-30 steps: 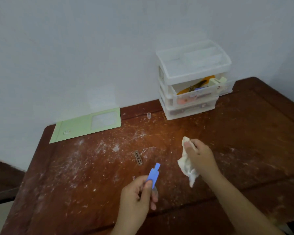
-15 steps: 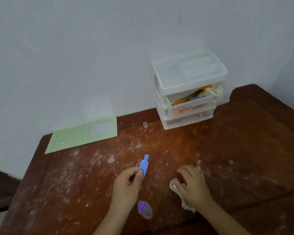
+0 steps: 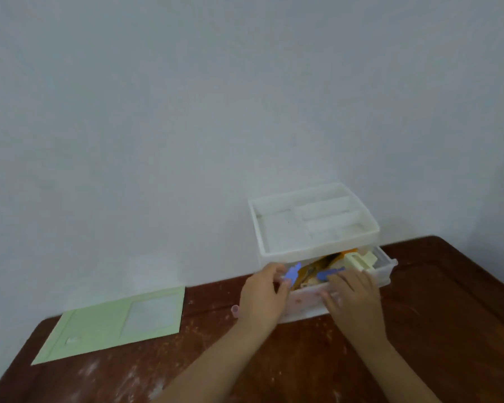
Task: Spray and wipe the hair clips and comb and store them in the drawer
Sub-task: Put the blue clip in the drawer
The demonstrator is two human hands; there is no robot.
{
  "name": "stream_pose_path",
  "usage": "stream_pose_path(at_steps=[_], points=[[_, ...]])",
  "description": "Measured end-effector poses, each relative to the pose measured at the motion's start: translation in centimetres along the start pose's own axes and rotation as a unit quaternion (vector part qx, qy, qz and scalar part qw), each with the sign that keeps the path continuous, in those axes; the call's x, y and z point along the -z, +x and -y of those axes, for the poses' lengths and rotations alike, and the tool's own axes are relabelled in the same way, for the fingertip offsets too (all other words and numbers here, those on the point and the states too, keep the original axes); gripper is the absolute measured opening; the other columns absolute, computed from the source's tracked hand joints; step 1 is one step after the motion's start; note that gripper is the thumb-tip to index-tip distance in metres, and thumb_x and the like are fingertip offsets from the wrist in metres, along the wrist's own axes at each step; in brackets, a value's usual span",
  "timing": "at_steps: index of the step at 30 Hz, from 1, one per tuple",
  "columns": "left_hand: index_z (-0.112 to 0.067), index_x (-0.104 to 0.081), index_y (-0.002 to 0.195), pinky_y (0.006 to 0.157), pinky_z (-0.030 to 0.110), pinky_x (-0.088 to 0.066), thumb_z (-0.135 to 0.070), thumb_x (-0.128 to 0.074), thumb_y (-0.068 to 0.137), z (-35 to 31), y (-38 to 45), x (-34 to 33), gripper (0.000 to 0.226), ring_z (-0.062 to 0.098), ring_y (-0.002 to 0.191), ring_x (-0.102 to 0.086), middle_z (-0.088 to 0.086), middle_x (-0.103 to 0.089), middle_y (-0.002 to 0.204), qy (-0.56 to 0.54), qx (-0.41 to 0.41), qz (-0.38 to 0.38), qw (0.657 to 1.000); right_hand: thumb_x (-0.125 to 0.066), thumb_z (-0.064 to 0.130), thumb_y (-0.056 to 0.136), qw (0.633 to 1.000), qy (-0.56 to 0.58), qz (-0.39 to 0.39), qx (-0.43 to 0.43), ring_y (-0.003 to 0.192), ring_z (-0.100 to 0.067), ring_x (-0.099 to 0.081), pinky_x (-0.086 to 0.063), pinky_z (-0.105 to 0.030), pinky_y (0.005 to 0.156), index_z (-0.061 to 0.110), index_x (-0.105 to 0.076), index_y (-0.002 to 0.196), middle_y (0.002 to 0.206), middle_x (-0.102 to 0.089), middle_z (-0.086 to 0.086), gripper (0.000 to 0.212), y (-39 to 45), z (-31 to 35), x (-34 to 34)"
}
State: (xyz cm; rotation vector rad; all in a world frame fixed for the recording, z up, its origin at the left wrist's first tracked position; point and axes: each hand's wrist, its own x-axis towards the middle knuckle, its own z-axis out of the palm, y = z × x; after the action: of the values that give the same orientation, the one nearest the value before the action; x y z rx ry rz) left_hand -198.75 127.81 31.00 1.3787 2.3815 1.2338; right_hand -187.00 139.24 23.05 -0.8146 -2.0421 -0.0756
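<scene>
A white plastic drawer unit (image 3: 314, 225) stands against the wall, its upper drawer (image 3: 386, 270) pulled out. Inside lie an orange comb (image 3: 322, 264), a cream clip (image 3: 361, 260) and a blue clip (image 3: 329, 274). My left hand (image 3: 262, 301) pinches a second blue hair clip (image 3: 291, 274) over the drawer's left end. My right hand (image 3: 352, 301) has its fingers curled over the drawer's front edge, thumb on the front face. The cloth and spray bottle are out of view.
A green folder (image 3: 114, 321) lies flat at the table's back left. A small clear cap (image 3: 234, 309) stands just left of the drawer unit. The brown wooden table (image 3: 448, 315) is dusted with white marks. The wall is right behind the unit.
Both hands moved from the table's front to the drawer. The left carried the blue clip there. The right left the cloth behind and took the drawer's front. The view tilted up.
</scene>
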Motion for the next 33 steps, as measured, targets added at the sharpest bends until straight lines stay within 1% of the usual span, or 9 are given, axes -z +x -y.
stream_pose_path(at_steps=[3,10,14,17,19,23,26,29,33], points=[[-0.017,-0.059,0.109,0.084,0.029,-0.041,-0.024,-0.047,0.090,-1.4,2.3,-2.5,0.023,0.021,0.103,-0.058,0.003,-0.066,0.107,0.117,-0.010,0.059,0.991,-0.050,0.034,0.073,1.000,0.007,0.022,0.002,0.078,-0.024,-0.058,-0.038,-0.037,0.081,0.010,-0.066,0.073,0.073,-0.065,-0.006,0.029,0.2,-0.1,0.2],[-0.009,-0.060,0.102,0.082,0.034,-0.043,-0.023,-0.043,0.092,-1.7,3.6,-3.8,0.025,0.027,0.103,-0.056,0.011,-0.064,0.107,0.228,-0.025,0.112,0.967,-0.049,0.038,0.073,0.999,0.006,0.033,0.016,0.072,-0.024,-0.063,-0.037,-0.031,0.080,0.012,-0.067,0.074,0.073,-0.066,-0.003,0.031,0.2,-0.2,0.4],[-0.009,-0.060,0.107,0.086,0.033,-0.045,-0.021,-0.045,0.090,0.0,2.0,-1.7,0.027,0.025,0.106,-0.056,0.008,-0.064,0.109,0.211,-0.109,0.078,0.968,-0.051,0.035,0.073,0.999,-0.007,0.039,0.020,0.073,-0.025,-0.063,-0.036,-0.031,0.080,0.011,-0.067,0.075,0.074,-0.066,-0.005,0.030,0.4,-0.2,0.6],[-0.008,-0.068,0.094,0.077,0.030,-0.053,-0.018,-0.052,0.076,2.8,-0.3,1.3,0.026,0.026,0.087,-0.067,0.008,-0.071,0.091,0.196,-0.149,0.024,0.969,-0.050,0.032,0.072,0.996,-0.014,0.082,0.024,0.082,-0.031,-0.064,-0.044,-0.039,0.082,0.006,-0.067,0.085,0.084,-0.067,-0.012,0.034,-0.1,0.1,0.9],[-0.007,-0.070,0.090,0.075,0.032,-0.054,-0.017,-0.056,0.073,5.9,-2.7,3.1,0.024,0.026,0.083,-0.069,0.008,-0.073,0.088,0.199,-0.116,0.011,0.973,-0.045,0.034,0.071,0.994,-0.025,0.104,0.013,0.095,-0.037,-0.060,-0.048,-0.048,0.085,0.004,-0.064,0.098,0.097,-0.066,-0.017,0.044,-0.8,1.3,1.4],[-0.005,-0.061,0.114,0.104,0.039,-0.037,-0.019,-0.051,0.087,13.0,-10.0,6.8,0.032,0.030,0.118,-0.053,0.014,-0.062,0.120,0.186,0.057,0.023,0.981,-0.048,0.032,0.077,0.991,0.071,0.104,0.050,0.111,-0.036,-0.048,-0.036,-0.047,0.098,0.007,-0.050,0.112,0.110,-0.062,-0.021,0.043,-4.8,6.4,3.1],[-0.003,-0.060,0.116,0.104,0.042,-0.035,-0.019,-0.052,0.088,17.7,-16.6,8.1,0.034,0.034,0.120,-0.051,0.018,-0.059,0.124,0.209,0.152,0.035,0.965,-0.045,0.043,0.086,0.945,0.243,0.213,0.042,0.119,-0.014,-0.038,-0.025,-0.025,0.105,0.015,-0.045,0.116,0.113,-0.058,-0.006,0.042,-9.6,11.8,5.0],[-0.008,-0.046,0.132,0.110,0.042,-0.027,-0.033,-0.036,0.092,19.6,-21.6,8.5,0.048,0.031,0.135,-0.034,0.015,-0.041,0.143,0.255,0.211,0.084,0.940,-0.034,0.074,0.076,0.840,0.345,0.418,0.027,0.120,0.024,-0.017,-0.012,0.001,0.101,0.038,-0.039,0.127,0.125,-0.035,0.020,0.063,-14.3,16.1,6.9],[-0.021,-0.013,0.145,0.117,0.038,-0.006,-0.042,-0.023,0.097,20.8,-24.7,8.2,0.054,0.017,0.144,0.001,-0.001,-0.004,0.156,0.276,0.271,0.172,0.906,-0.031,0.091,0.046,0.751,0.322,0.576,-0.018,0.112,0.030,-0.011,-0.014,0.005,0.090,0.059,-0.007,0.114,0.122,-0.013,0.042,0.079,-17.9,18.4,7.2]])
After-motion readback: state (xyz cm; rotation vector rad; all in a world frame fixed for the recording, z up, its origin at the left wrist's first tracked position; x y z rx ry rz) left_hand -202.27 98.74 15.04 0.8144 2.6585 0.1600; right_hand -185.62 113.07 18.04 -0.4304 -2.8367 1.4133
